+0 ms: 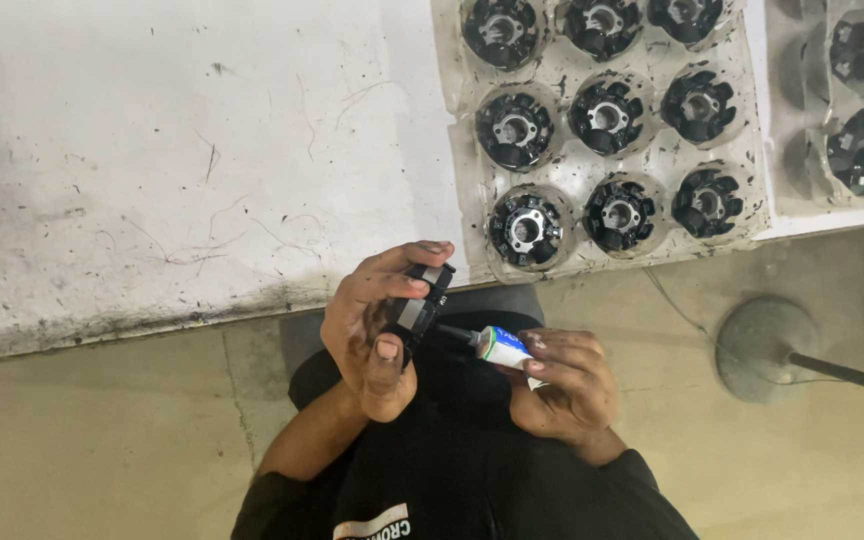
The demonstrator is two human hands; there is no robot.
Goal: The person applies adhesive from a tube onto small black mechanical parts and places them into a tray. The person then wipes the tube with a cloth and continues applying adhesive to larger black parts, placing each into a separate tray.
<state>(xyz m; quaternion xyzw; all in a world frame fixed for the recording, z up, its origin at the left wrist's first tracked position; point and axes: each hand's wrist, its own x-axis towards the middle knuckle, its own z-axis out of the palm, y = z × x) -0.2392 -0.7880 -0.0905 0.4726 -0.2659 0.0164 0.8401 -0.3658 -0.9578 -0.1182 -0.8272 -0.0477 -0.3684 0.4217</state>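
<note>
My left hand [377, 330] grips a round black part with metal segments [422, 300], held on edge just below the table's front edge. My right hand [562, 380] holds a small white and blue tube [502, 347] with a black nozzle. The nozzle tip touches the side of the black part. Both hands are over my lap, in front of my black shirt.
A clear plastic tray [652, 160] on the scratched white table [202, 150] holds several round black parts in wells. A second tray [852, 100] lies at the far right. A round metal stand base [767, 345] sits on the floor at right.
</note>
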